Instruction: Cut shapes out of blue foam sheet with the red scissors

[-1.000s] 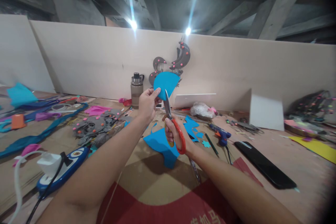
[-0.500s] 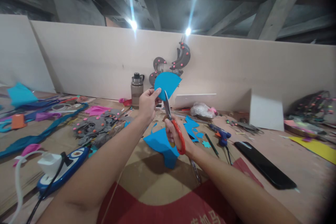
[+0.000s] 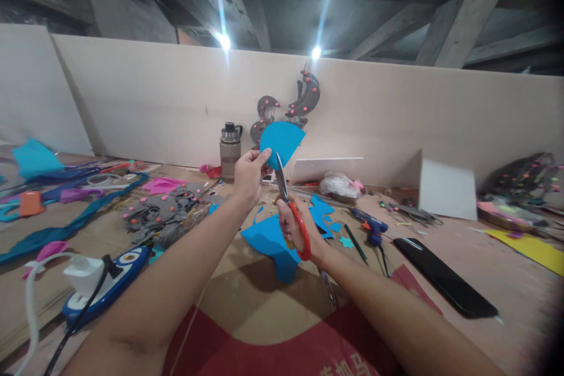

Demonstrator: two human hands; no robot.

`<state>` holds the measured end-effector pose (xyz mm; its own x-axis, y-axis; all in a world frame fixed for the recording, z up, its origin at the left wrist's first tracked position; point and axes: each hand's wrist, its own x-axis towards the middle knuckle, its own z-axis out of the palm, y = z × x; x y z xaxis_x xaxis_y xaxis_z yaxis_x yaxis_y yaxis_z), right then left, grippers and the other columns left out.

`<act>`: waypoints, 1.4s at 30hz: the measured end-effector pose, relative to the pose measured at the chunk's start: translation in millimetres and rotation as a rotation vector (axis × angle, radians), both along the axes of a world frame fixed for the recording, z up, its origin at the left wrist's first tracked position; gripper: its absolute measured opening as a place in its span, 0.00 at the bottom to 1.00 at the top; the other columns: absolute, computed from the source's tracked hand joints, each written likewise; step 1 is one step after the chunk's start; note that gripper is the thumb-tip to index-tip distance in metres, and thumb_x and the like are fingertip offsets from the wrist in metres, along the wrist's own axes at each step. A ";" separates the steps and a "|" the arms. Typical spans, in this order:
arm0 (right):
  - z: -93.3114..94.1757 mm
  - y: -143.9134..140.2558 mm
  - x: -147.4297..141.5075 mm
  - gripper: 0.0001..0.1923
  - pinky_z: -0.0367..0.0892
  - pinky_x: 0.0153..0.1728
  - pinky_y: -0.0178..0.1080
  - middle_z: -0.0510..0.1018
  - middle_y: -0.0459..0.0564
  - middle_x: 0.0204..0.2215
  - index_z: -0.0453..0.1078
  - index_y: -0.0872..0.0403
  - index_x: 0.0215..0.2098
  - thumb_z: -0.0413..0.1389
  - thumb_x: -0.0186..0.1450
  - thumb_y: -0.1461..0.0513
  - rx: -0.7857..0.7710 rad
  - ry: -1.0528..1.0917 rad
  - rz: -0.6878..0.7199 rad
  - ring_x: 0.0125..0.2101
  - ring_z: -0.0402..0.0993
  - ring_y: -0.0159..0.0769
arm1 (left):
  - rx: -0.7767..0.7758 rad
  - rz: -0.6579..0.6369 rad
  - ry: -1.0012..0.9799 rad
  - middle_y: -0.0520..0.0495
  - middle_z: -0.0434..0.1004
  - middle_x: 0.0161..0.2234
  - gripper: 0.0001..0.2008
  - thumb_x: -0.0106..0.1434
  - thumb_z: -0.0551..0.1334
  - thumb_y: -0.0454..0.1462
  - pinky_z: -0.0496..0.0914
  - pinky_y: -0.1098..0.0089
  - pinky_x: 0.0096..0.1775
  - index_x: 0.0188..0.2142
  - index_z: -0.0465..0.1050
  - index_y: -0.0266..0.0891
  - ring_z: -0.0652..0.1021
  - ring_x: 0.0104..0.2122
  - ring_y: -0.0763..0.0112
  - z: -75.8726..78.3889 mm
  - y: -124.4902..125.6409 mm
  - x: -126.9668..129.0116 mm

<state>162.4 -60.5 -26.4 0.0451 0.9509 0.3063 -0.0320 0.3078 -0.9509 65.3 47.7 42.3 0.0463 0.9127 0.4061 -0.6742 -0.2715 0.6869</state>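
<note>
Left hand: the lower left edge of a blue piece (image 3: 282, 140) is pinched by the left hand (image 3: 250, 175), the thumb laid on the near face and the other fingers mostly hidden behind.
Blue piece: it is held up above the table, with 1 rounded upper edge and a pointed right corner; the grey ornaments (image 3: 308, 94) behind it are partly covered.
Right hand: the scissors (image 3: 281, 179) are gripped by the right hand (image 3: 293, 226), the fingers curled about the red and yellow handles; how they are set in the loops cannot be told.
Blades: they are pointed upward, the tip overlapping the lower part of the blue piece; whether material is caught between them cannot be told.
Below the hands: a larger blue sheet (image 3: 268, 241) is laid on the cardboard (image 3: 233, 317).
Right of the sheet: blue scraps (image 3: 321, 207), a dark pencil (image 3: 355, 242), a glue gun (image 3: 373, 229) and a black phone (image 3: 443, 275) are spread out.
Left side: grey pieces with pink dots (image 3: 156, 211) are heaped beyond a blue and white power strip (image 3: 130, 264).
Back: a bottle (image 3: 230, 158) is stood upright near the pale panel (image 3: 154, 100).
</note>
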 end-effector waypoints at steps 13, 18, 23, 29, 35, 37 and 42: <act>-1.0 1.6 -2.0 0.18 0.53 0.13 0.28 0.57 0.35 0.21 0.60 0.48 0.39 0.58 0.68 0.45 0.079 0.063 0.038 0.16 0.52 0.24 | 0.018 -0.057 0.026 0.53 0.72 0.20 0.15 0.55 0.74 0.38 0.65 0.74 0.26 0.24 0.68 0.37 0.70 0.20 0.78 0.7 -6.2 4.3; -0.3 -0.5 -2.5 0.18 0.51 0.13 0.27 0.56 0.35 0.21 0.60 0.48 0.40 0.58 0.68 0.46 0.079 0.070 0.026 0.16 0.51 0.24 | 0.035 -0.060 0.035 0.54 0.71 0.20 0.15 0.55 0.73 0.38 0.65 0.74 0.26 0.23 0.68 0.37 0.70 0.19 0.79 0.0 -9.3 6.2; 0.4 -2.1 -2.6 0.18 0.51 0.13 0.26 0.58 0.35 0.21 0.60 0.49 0.39 0.58 0.68 0.45 0.059 0.053 -0.001 0.16 0.51 0.24 | 0.035 -0.064 0.028 0.53 0.71 0.20 0.14 0.56 0.73 0.37 0.65 0.74 0.25 0.23 0.69 0.37 0.70 0.19 0.78 0.3 -9.4 5.9; -0.1 -0.9 -1.4 0.18 0.53 0.13 0.26 0.59 0.35 0.21 0.60 0.49 0.37 0.57 0.68 0.46 0.070 0.024 -0.030 0.15 0.53 0.23 | 0.028 -0.064 0.042 0.54 0.71 0.21 0.16 0.56 0.74 0.38 0.65 0.73 0.27 0.23 0.68 0.37 0.70 0.20 0.78 1.1 -11.1 5.0; 0.9 -1.5 -1.7 0.18 0.55 0.12 0.27 0.61 0.35 0.20 0.60 0.50 0.36 0.56 0.69 0.46 0.077 -0.010 -0.062 0.14 0.54 0.23 | 0.029 -0.078 0.035 0.54 0.71 0.21 0.17 0.55 0.74 0.39 0.65 0.74 0.26 0.23 0.66 0.38 0.70 0.20 0.79 -0.2 -10.5 6.2; 1.9 -2.5 -2.2 0.18 0.55 0.11 0.27 0.60 0.35 0.19 0.60 0.49 0.36 0.56 0.69 0.45 0.060 -0.013 -0.065 0.14 0.54 0.24 | 0.024 -0.077 0.028 0.55 0.70 0.21 0.18 0.54 0.74 0.40 0.65 0.74 0.26 0.23 0.65 0.38 0.71 0.20 0.78 -0.6 -9.2 5.7; 1.6 -3.5 -2.5 0.20 0.54 0.09 0.27 0.60 0.34 0.18 0.60 0.49 0.36 0.57 0.67 0.43 0.031 -0.022 -0.053 0.13 0.53 0.24 | 0.010 -0.098 0.013 0.54 0.72 0.22 0.18 0.53 0.74 0.44 0.66 0.74 0.25 0.27 0.67 0.38 0.72 0.21 0.77 2.7 -3.2 -2.0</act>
<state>159.9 -64.0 -24.8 0.0882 0.9374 0.3370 0.0058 0.3378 -0.9412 63.2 44.5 45.0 0.1406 0.8995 0.4137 -0.6891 -0.2111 0.6932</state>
